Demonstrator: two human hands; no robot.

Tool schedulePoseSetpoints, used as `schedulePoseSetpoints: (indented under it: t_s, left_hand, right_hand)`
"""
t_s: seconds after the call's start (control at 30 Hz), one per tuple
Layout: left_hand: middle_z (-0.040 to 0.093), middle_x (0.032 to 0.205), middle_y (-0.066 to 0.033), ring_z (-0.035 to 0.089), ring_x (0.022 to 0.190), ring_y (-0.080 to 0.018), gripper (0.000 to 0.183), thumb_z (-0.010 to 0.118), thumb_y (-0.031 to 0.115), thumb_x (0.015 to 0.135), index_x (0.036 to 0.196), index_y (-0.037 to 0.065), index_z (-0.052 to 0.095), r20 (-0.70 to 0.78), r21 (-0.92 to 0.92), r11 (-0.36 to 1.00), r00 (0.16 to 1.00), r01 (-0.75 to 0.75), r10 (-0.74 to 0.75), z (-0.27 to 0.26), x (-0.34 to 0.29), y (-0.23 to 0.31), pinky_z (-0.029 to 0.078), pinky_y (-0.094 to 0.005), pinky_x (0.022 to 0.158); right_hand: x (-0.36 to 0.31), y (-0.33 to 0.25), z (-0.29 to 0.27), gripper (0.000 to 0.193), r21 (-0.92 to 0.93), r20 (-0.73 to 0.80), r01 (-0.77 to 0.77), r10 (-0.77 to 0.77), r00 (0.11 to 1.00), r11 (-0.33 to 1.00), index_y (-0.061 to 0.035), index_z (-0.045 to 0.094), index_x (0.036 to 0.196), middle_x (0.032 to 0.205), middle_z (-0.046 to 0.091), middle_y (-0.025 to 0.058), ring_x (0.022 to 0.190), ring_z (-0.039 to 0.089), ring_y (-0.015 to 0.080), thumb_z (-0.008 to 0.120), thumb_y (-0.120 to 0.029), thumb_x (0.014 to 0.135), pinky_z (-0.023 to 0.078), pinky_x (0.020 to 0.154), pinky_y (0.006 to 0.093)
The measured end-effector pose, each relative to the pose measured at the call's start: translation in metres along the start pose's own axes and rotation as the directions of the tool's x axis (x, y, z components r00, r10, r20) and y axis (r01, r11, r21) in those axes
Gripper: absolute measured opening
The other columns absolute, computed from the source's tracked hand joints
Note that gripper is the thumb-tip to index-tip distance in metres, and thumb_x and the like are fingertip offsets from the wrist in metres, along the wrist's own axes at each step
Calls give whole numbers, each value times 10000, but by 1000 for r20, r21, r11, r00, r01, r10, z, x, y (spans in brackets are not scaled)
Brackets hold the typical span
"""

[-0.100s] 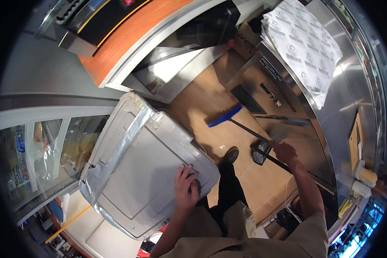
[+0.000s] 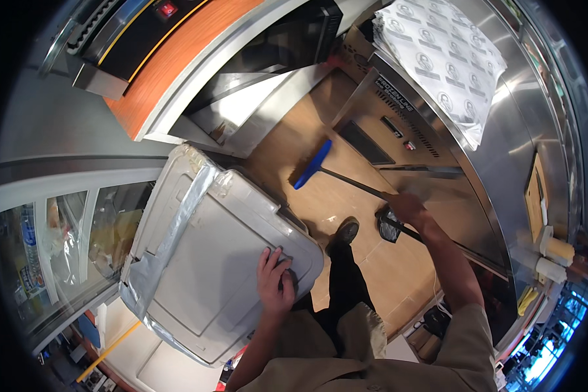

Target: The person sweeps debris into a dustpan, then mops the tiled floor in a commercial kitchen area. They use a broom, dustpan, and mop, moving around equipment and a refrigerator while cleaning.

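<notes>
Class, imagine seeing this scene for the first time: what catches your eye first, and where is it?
The grey lid crossed by silver tape probably comes first, filling the centre-left with the left hand on it. Near the middle, the blue broom head stands out against the tan floor, its dark handle gripped by the right hand. At upper right, a white printed paper stack lies on the steel counter.

1. Moderately bright indoors, warm-toned across the floor point(image 2: 392, 264).
2. Streaked with white glare along the steel table point(image 2: 519, 134).
3. Softly shadowed on the grey lid point(image 2: 202, 261).
4. Slightly blurred around the right hand point(image 2: 408, 209).
5. Strongly bowed, then black, toward the rim.
</notes>
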State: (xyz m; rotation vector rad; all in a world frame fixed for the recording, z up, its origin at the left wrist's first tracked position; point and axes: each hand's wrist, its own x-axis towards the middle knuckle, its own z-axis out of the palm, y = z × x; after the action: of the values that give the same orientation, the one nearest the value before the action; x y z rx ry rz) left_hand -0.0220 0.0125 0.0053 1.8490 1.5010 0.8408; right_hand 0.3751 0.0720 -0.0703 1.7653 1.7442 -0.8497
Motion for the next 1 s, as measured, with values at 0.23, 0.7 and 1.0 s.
schedulePoseSetpoints:
  t_s: [0.23, 0.7, 1.0]
  left_hand:
    - [594, 1311, -182, 471, 1302, -439, 260, 560, -51, 814, 1044, 8, 665, 20, 50, 997, 998, -63, 63, 7, 1, 4, 393, -489, 1077]
    - [575, 1292, -202, 529, 1222, -386, 445, 654, 56, 846, 1281, 25, 565, 372, -374, 918, 885, -132, 279, 135, 6, 119, 410, -432, 1050]
    - [296, 1548, -231, 256, 1450, -381, 850, 682, 24, 778, 1525, 74, 280, 854, -251, 966, 457, -53, 247, 415, -95, 159, 294, -396, 1178]
  right_hand:
    - [39, -22, 59, 297, 48, 22, -144, 143, 989, 988, -98, 703, 1144, 1084, 709, 156, 1001, 701, 330, 534, -122, 900, 580, 806, 446]
    - [-282, 31, 274, 271, 554, 145, -413, 405, 903, 723, -37, 626, 1058, 850, 670, 285, 865, 661, 472, 580, -105, 799, 547, 798, 526]
    - [-463, -7, 394, 377, 795, 488, -588, 419, 766, 148, -103, 626, 1189, 891, 706, 228, 926, 686, 415, 654, -254, 846, 545, 833, 462]
